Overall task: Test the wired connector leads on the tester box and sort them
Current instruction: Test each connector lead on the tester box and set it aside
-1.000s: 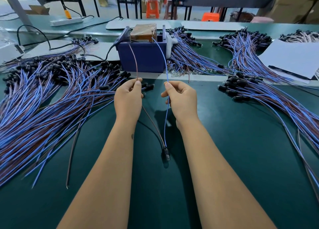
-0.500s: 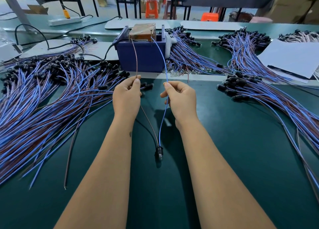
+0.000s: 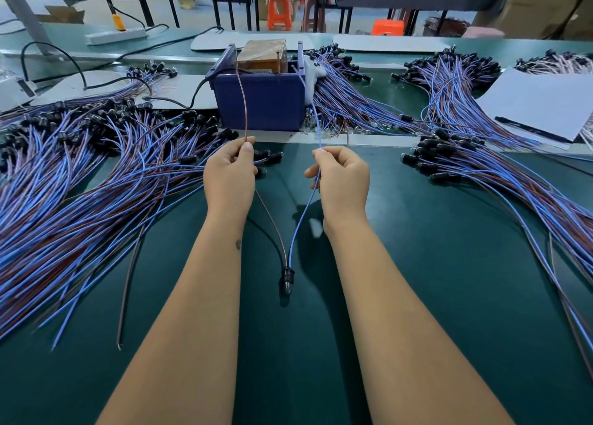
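Left hand (image 3: 229,176) pinches the brown wire (image 3: 245,104) between thumb and fingertips, the other fingers curled. Right hand (image 3: 345,181) pinches the blue wire (image 3: 313,110) the same way. Both wires belong to one lead; they run down between the forearms and meet at its black connector (image 3: 286,277), which sits just above or on the green desk (image 3: 449,280), near centre. Can't tell if it touches.

Upper ends of both wires go up to the tester box (image 3: 260,100), a blue box at far centre: brown wire to its left side, blue wire to its right side. Exact contact points are too small to confirm. A brown block (image 3: 263,54) sits in the top of the box, and a black cable (image 3: 179,102) leaves the box on its left.

Big pile of blue/brown leads (image 3: 80,181) covers the left of the desk, connectors at the far end, loose wire ends fanned toward the near-left. A second pile (image 3: 500,181) lies on the right, connectors near the centre strip, wires trailing to the near-right. More bundles (image 3: 346,104) lie just right of the box and further back. One loose brown wire (image 3: 128,290) lies apart at the near edge of the left pile.

White paper sheet (image 3: 542,100) at far right with a black pen (image 3: 526,128) on it. White power strip (image 3: 115,35) at far left.
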